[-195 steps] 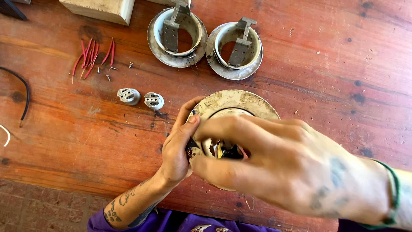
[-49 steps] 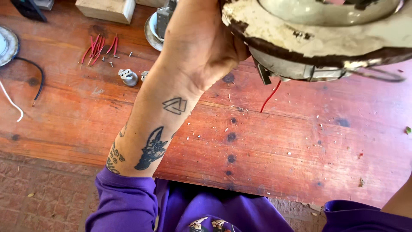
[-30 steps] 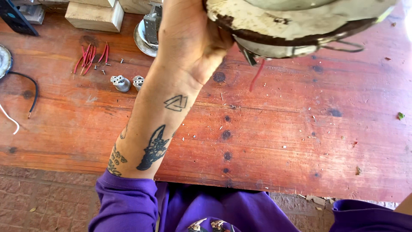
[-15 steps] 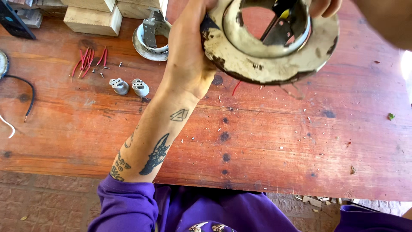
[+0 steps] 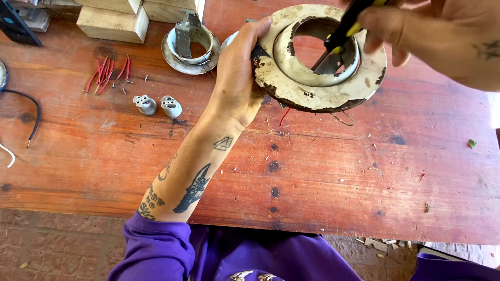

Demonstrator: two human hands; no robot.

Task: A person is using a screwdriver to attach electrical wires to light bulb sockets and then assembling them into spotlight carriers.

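Far left on the red wooden worktop: a black cable and a bit of white wire. Next, a bunch of red wires with tiny screws beside them. Just below, two small grey plugs, side by side. Up top, pale wood blocks. Beside the blocks, a metal ring lying flat with a bracket standing in it.

In the middle, left hand up above the worktop, curled shut on the left edge of a big rusty white ring, thumb on top. Ring tipped a little, hole facing up, with a thin red wire hanging under it.

To the right, right hand closed around a tool with a black and yellow handle. Tool tip down inside the hole of the rusty ring, against a metal piece there.

Farther right, a small green leaf on the wood. At the bottom, purple sleeves.
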